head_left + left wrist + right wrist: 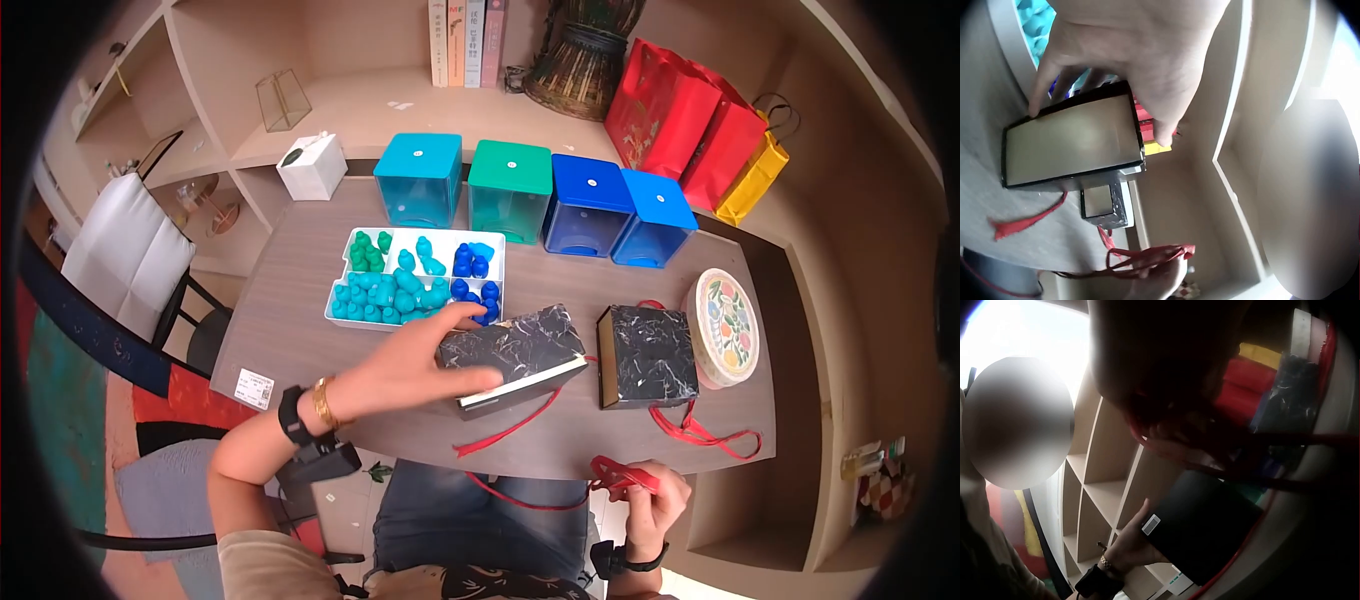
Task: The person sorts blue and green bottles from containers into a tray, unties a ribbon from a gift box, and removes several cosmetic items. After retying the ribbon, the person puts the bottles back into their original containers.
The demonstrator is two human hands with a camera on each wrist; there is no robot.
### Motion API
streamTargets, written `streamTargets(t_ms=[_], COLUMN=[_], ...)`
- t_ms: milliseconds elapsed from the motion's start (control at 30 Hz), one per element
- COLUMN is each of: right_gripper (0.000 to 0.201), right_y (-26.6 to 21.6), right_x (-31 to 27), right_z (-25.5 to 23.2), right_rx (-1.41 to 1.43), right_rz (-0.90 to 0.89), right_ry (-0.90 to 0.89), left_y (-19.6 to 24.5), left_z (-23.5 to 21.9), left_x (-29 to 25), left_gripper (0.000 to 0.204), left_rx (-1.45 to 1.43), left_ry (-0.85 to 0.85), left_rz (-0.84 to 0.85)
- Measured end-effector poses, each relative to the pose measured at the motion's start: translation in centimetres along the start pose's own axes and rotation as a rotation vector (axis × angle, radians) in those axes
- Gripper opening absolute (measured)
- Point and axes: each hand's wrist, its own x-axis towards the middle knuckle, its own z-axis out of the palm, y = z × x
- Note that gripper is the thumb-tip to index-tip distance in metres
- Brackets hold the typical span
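My left hand grips a black marbled box across its width, thumb at the near side and fingers at the far side. The box is tilted over the table, and its pale inner face shows in the left wrist view. In front of the table edge, my right hand pinches a bunched red ribbon, one length of which hangs across toward the left. Another red ribbon end lies below the held box. A second black marbled box with red ribbons rests to the right.
A white tray of green, teal and blue peg-like figures sits behind the left hand. Several lidded bins, among them a teal bin, line the table's back. A round floral box stands at the right edge, red bags on the shelf behind.
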Motion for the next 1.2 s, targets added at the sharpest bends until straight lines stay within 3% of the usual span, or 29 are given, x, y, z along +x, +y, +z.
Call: streamTargets(t_ms=[33, 133, 167, 300, 400, 500, 633, 733, 800, 833, 933, 1000, 1067, 1133, 1200], right_gripper=[0.007, 0.007, 0.008, 0.007, 0.007, 0.009, 0.018, 0.02, 0.027, 0.03, 0.041, 0.042, 0.039, 0.022, 0.014], right_y=[-0.4, -1.1, -1.4, -2.3, -2.7, -3.9, -5.1, -6.0, -6.3, -6.7, -7.3, -7.5, -6.8, -6.6, -5.5], right_x=[0.0, 0.3, 0.4, 1.3, 2.1, 3.1, 4.6, 5.2, 5.3, 5.6, 5.9, 6.3, 6.4, 6.5, 6.2], right_z=[0.4, 1.2, 1.2, 1.8, 2.3, 3.5, 5.0, 6.2, 6.7, 6.7, 6.0, 4.6, 2.7, 0.6, -1.3], right_rx=[0.008, 0.001, -0.013, -0.015, -0.003, 0.059, 0.097, 0.124, 0.106, 0.072, 0.018, -0.011, -0.063, -0.084, -0.005], right_rz=[0.047, 0.085, 0.095, -0.02, -0.079, -0.058, -0.092, -0.12, -0.129, -0.126, -0.024, 0.038, 0.162, 0.278, 0.184], right_ry=[0.002, -0.041, -0.065, -0.112, -0.153, -0.195, -0.289, -0.32, -0.296, -0.276, -0.205, -0.159, -0.219, -0.378, -0.481], left_y=[0.6, 3.1, 3.0, 1.2, 0.6, 0.5, 3.3, 4.6, 4.2, 4.1, 3.4, 3.0, 2.2, 0.7, 0.1], left_z=[0.4, 0.9, 1.3, 1.3, 0.3, 0.7, 1.7, 4.3, 5.7, 6.1, 3.6, 1.3, -0.7, -2.7, -4.2], left_x=[-0.7, -2.0, -2.0, -1.3, -0.8, -1.0, -3.4, -6.1, -6.5, -6.8, -7.4, -8.0, -8.6, -9.5, -10.3], left_gripper=[0.088, 0.09, 0.079, 0.06, 0.059, 0.058, 0.062, 0.062, 0.064, 0.05, 0.033, 0.026, 0.024, 0.021, 0.019], left_rx=[0.143, 0.532, 0.55, 0.405, 0.33, 0.47, 0.316, -0.16, -0.148, -0.248, -0.43, -0.456, -0.451, -0.482, -0.444], left_ry=[0.097, 0.208, 0.206, 0.108, 0.041, 0.124, 0.275, -0.036, -0.038, -0.004, -0.119, -0.062, 0.065, 0.158, 0.214], left_rz=[0.136, 0.228, 0.262, 0.356, 0.396, 0.48, 0.634, 0.342, 0.318, 0.263, -0.005, -0.087, -0.137, -0.134, -0.146])
